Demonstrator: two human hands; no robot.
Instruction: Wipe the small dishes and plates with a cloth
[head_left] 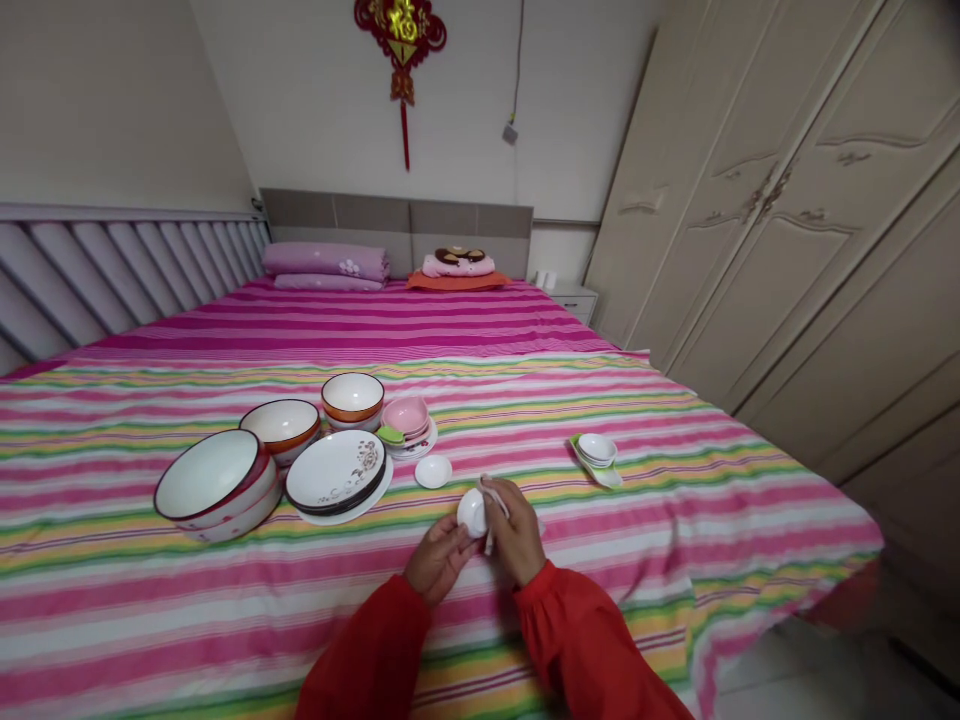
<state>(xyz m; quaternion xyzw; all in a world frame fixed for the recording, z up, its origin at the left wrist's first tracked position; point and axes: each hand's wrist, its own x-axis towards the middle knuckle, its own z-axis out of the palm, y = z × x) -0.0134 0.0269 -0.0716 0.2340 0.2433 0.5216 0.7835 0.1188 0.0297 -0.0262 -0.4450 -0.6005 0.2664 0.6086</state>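
Note:
Both my hands meet over the striped bedspread, in red sleeves. My left hand grips a small white dish from below, fingers curled on it. My right hand is closed against the dish's right side, and something white and thin shows in its fingers; I cannot tell what it is. Just beyond lies another small white dish on the bed. To the right sits a stack of small white spoons or dishes on a green one.
At left on the bed stand a large white bowl with a red rim, stacked flowered plates, two orange-banded bowls and a pink bowl on a saucer. Pillows lie at the headboard. A wardrobe stands at right.

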